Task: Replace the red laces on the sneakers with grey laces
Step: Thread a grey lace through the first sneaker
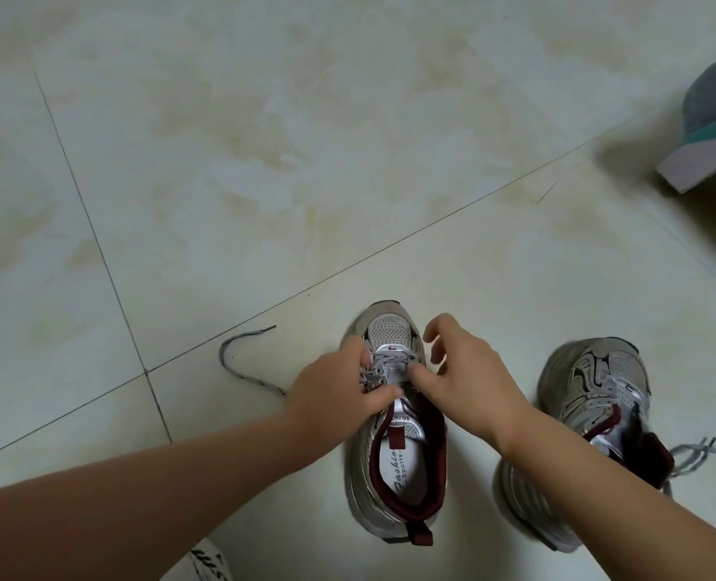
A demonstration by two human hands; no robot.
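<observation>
Left hand [339, 385] pinching the grey lace [379, 371] over the near sneaker [394, 454], right hand [469, 379] with loose fingers just beside, second sneaker [595, 417] further right on the floor [264, 182].

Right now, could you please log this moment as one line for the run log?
left hand pinching grey lace on left sneaker | right hand thumb at eyelets, holding nothing | right sneaker already grey-laced

I note two sneakers on the floor [264, 161]: one sneaker [394, 475] centre near, the second sneaker [599, 396] to its right. A lace end [238, 371] trails left.
</observation>
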